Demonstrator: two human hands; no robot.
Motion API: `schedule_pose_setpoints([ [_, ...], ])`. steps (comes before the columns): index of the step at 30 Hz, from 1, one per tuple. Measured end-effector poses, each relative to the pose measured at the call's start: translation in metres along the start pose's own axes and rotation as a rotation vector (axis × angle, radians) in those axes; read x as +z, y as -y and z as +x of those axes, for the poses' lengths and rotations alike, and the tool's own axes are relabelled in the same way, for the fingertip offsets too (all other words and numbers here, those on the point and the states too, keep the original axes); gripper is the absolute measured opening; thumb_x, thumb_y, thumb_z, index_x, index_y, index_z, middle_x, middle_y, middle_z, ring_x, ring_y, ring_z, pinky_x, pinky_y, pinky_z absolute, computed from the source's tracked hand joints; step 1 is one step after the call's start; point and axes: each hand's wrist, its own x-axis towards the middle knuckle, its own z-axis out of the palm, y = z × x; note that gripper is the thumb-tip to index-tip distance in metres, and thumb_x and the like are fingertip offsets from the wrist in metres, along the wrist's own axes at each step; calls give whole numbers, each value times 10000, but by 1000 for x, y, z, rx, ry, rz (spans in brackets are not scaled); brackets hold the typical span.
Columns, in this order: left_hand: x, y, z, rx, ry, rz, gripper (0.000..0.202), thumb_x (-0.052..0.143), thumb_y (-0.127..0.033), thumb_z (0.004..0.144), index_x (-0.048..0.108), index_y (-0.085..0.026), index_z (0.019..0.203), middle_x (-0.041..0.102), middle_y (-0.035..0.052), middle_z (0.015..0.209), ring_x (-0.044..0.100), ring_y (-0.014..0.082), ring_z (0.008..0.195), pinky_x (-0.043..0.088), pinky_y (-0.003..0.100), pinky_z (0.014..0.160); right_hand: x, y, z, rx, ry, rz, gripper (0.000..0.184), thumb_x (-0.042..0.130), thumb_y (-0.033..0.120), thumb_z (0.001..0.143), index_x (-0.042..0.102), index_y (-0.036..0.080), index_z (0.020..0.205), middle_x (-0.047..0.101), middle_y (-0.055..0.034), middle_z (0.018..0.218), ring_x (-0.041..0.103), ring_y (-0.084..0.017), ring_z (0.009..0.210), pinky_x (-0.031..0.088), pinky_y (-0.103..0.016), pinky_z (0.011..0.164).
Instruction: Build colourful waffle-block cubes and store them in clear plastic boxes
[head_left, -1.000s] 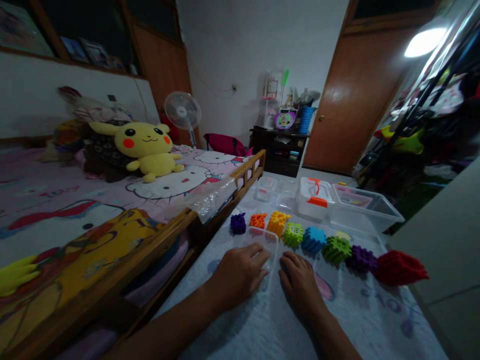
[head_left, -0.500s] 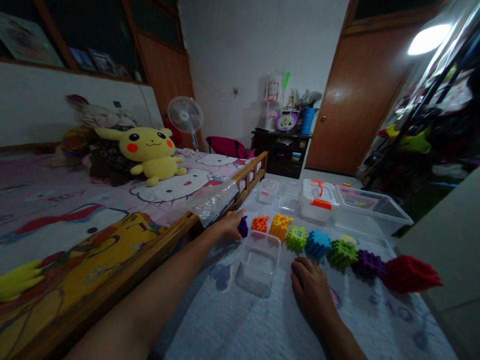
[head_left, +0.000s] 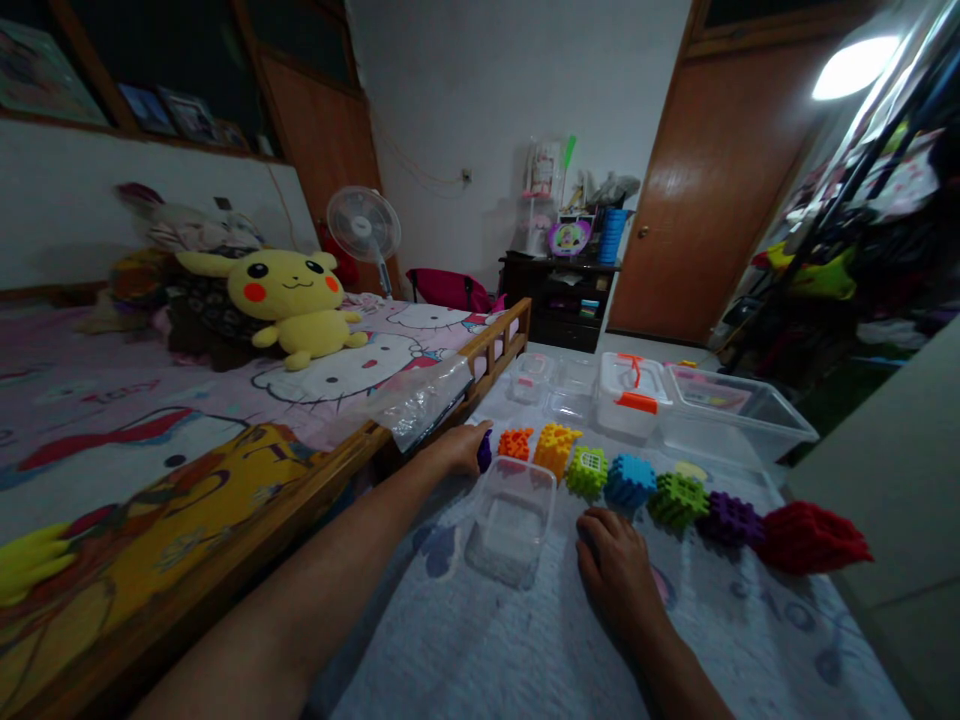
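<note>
My left hand (head_left: 461, 449) reaches to the left end of a row of toy building blocks, its fingers closed around a small dark purple block (head_left: 485, 452) that they partly hide. To its right stand an orange block (head_left: 515, 443), a yellow-orange block (head_left: 556, 450), a lime green block (head_left: 586, 472), a blue block (head_left: 630, 481), a green block (head_left: 679, 500), a larger purple block (head_left: 731, 520) and a long red block piece (head_left: 814, 538). Resting on the cloth below the blue block, my right hand (head_left: 616, 552) holds nothing, thumb apart from the loosely bent fingers. Between both hands is a clear plastic box (head_left: 510, 575).
Behind the row sit a lidded clear box with orange latches (head_left: 634, 385), a large clear bin (head_left: 742, 425) and smaller clear containers (head_left: 574, 390). A wooden bed rail (head_left: 360, 450) runs along the left, with plastic wrap (head_left: 420, 400) over it.
The whole view has shifted slightly left and up. My left hand stays at the small purple block, and my right hand keeps its place on the cloth.
</note>
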Motion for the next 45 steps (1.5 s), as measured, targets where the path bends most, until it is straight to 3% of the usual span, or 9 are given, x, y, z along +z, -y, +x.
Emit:
schedule_pose_setpoints([
  [5,-8,1,-11,-57,-35,-10,892,783,-277,543,402,-183,1345,625,128,1239,592,291,1145,464,337,936,0,0,0,0,0,-9,213,491,164,836,643,222,973,646,-86,1070,585,-249,1001,431,-400,888],
  [9,-38,-1,-38,-31,-131,-54,790,728,-294,632,400,-167,1339,601,118,1268,589,251,1137,460,316,943,-1,1,1,3,9,-4,209,492,164,840,639,214,980,640,-85,1077,579,-242,1000,433,-387,884],
  [12,-67,-21,-63,98,-261,-159,763,732,-288,628,425,-173,1318,610,105,1231,602,243,1087,461,326,934,-1,1,1,5,25,-4,203,492,164,847,635,207,985,636,-88,1077,571,-244,1005,426,-387,885],
  [15,-82,-54,-79,273,-220,-154,728,712,-304,655,430,-177,1314,606,95,1217,602,234,1075,464,316,917,-1,1,1,12,29,-16,200,491,170,848,639,215,977,635,-84,1075,570,-245,1004,425,-383,870],
  [20,-73,-94,-76,386,54,-15,604,702,-246,629,505,-193,1197,654,70,1087,628,237,967,484,298,788,0,1,0,10,17,-14,204,496,171,846,641,221,980,636,-77,1077,575,-236,996,426,-378,872],
  [26,-67,-95,-55,374,278,38,556,745,-257,605,562,-188,1125,678,50,988,629,212,839,469,262,661,-1,2,1,14,23,-10,195,498,149,847,633,207,975,634,-87,1074,560,-247,1009,416,-388,895],
  [29,-66,-96,-46,361,348,49,565,755,-245,601,571,-185,1132,681,43,986,624,205,833,465,257,666,-2,4,1,22,33,-6,192,500,145,845,629,207,974,629,-85,1081,551,-252,1010,413,-392,889],
  [38,-53,-103,-35,420,372,154,535,757,-220,613,556,-246,1108,678,19,965,634,211,829,478,267,673,-2,4,1,27,35,-21,192,504,141,843,627,215,972,629,-79,1077,555,-246,1004,410,-376,872],
  [45,-29,-100,-28,532,306,261,426,715,-261,664,545,-190,1048,672,74,1002,644,227,834,505,295,698,-2,6,2,39,40,-25,195,524,135,841,642,201,982,628,-85,1078,553,-240,1019,404,-367,900],
])
